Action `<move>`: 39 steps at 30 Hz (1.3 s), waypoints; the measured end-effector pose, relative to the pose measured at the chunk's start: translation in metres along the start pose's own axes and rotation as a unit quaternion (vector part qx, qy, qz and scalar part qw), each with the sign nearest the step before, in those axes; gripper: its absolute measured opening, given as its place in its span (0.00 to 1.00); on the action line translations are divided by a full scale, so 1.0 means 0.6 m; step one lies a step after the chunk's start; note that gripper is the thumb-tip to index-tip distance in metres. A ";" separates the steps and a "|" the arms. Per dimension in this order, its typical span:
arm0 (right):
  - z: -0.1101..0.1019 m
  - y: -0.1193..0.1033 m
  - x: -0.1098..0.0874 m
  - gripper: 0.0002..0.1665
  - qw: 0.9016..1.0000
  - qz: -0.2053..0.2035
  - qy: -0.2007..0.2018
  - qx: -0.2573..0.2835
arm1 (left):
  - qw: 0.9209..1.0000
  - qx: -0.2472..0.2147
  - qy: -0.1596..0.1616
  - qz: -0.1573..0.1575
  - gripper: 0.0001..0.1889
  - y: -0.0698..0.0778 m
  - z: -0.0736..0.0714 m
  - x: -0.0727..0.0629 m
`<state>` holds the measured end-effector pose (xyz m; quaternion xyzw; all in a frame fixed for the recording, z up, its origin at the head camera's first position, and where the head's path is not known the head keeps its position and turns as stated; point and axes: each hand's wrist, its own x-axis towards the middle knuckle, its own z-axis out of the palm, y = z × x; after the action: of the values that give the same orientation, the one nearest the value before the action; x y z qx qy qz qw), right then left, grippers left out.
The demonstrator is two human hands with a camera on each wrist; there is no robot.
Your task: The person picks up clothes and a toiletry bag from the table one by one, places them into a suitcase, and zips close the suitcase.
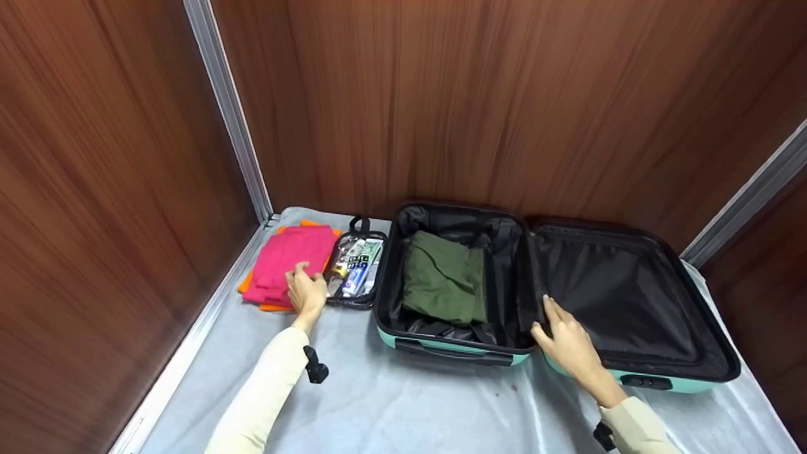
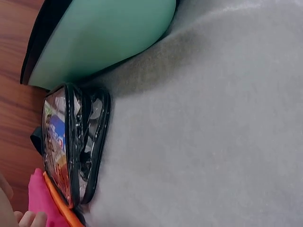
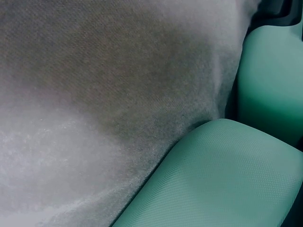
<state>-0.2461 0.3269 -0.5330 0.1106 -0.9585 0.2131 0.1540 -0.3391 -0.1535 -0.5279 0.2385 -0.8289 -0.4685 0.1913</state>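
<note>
Mint-green suitcase (image 1: 388, 338) lies open on grey cloth (image 1: 429, 403), lining upward; deep half (image 1: 509, 265) nearer the middle of the head view, lid half (image 1: 630, 302) at its 3 o'clock. Inside the deep half: one dark green folded garment (image 1: 444, 277), toward 9 o'clock of that compartment, some black lining showing beside it. Outside, at 9 o'clock from the deep half and just beside it: clear toiletry pouch (image 1: 350, 304) with black edging, a blue-and-white tube (image 1: 355, 277) among its contents. Farther out, also 9 o'clock: pink folded cloth (image 1: 293, 252) lying over orange cloth (image 1: 272, 308). Left hand (image 1: 306, 291) at about 5 o'clock on the pink cloth, near the pouch; fingers bent, but cannot tell whether they grasp the fabric. Right hand (image 1: 567, 334) at about 4 o'clock from the deep half, beside the hinge side, fingers loosely extended against the edge, not clenched; its wrist view shows only mint shell and cloth, so the contact is unconfirmed. Progress, judged from the layout: an early or middle stage, green garment in, pouch plus pink and orange cloths outside, both halves unclosed. Combination lock (image 1: 646, 381) at 6 o'clock on the lid half.
</note>
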 end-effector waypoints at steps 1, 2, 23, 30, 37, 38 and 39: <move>0.000 -0.001 0.000 0.37 1.000 -0.001 0.001 -0.001 | 1.000 0.001 0.001 -0.005 0.21 -0.001 -0.001 0.001; 0.000 -0.001 0.000 0.37 1.000 -0.001 0.001 -0.002 | 1.000 0.003 0.002 -0.010 0.21 -0.003 -0.002 0.002; 0.000 -0.001 0.001 0.37 1.000 -0.015 0.013 -0.005 | 0.992 0.009 0.041 -0.116 0.22 -0.030 -0.025 0.003; -0.002 0.000 0.001 0.37 1.000 -0.010 -0.001 -0.005 | 0.983 -0.036 0.044 -0.175 0.28 -0.036 -0.026 0.001; -0.001 -0.001 0.001 0.37 1.000 -0.009 0.007 -0.007 | 0.970 -0.095 0.041 -0.221 0.32 -0.034 -0.032 -0.009; -0.001 -0.001 0.001 0.37 1.000 -0.008 0.008 -0.007 | 0.968 -0.099 0.038 -0.225 0.32 -0.033 -0.033 -0.010; -0.001 -0.001 0.001 0.37 1.000 -0.007 0.008 -0.007 | 0.968 -0.097 0.033 -0.230 0.32 -0.032 -0.034 -0.011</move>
<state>-0.2465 0.3265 -0.5321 0.1146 -0.9578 0.2066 0.1638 -0.3184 -0.1724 -0.5354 0.4183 -0.6953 -0.5702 0.1279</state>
